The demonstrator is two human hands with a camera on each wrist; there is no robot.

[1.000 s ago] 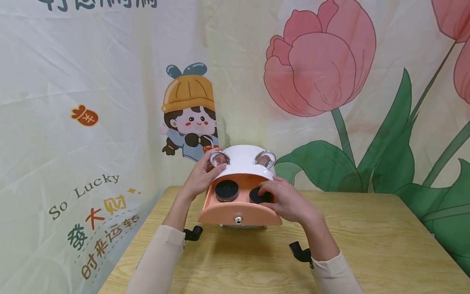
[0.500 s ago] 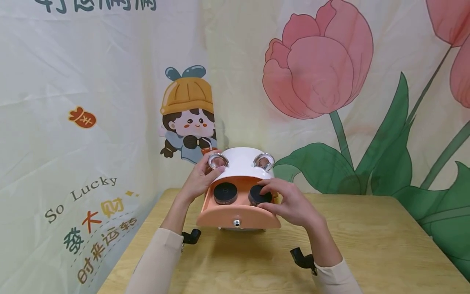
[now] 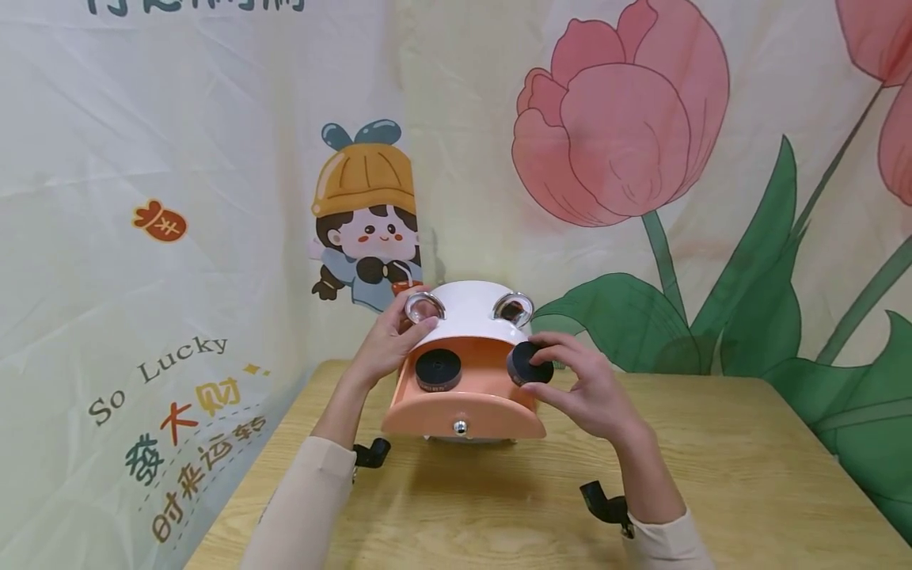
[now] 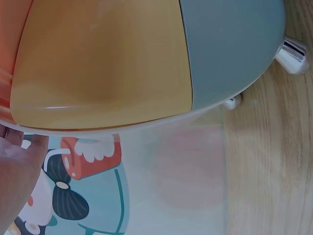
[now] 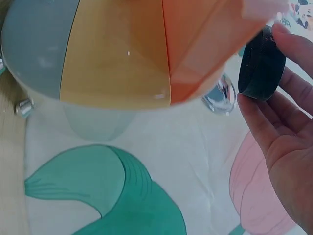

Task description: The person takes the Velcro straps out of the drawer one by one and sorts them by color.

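Sleeves (image 3: 302,503): cream, seen reaching in from the bottom of the head view; black mounts (image 3: 604,504) worn at the wrists.
Table (image 3: 470,518): wood-grained; the cabinet was carried near its far edge, left of middle.
Drawer (image 3: 413,418): orange, seen standing open; a silver knob (image 3: 461,428) was fixed mid-front.
Right hand (image 3: 587,388): thumb and fingers clamped on a disc, palm side caught by the right wrist view.
Held disc (image 3: 529,364): black, round, thick; was held up, tilted, at the drawer's right edge, off its floor.
Other disc (image 3: 438,370): same look, seen lying in the drawer's left half, near the left wall; untouched by either hand.
Left hand (image 3: 395,340): clamped on the cabinet's upper left edge, thumb laid on the front beside a fitting; well apart from the right hand. Fingertips partly hidden.
Cabinet (image 3: 473,307): white top, two shiny round fittings (image 3: 513,309) mounted at upper left and right corners; below the drawer, a yellow panel (image 4: 102,63) and a blue-grey panel (image 4: 234,49) were shown; propped on silver feet (image 4: 293,55).
Backdrop (image 3: 463,158): pale cloth, printed with tulips, leaves, lettering and a yellow-hatted cartoon figure (image 3: 366,222).
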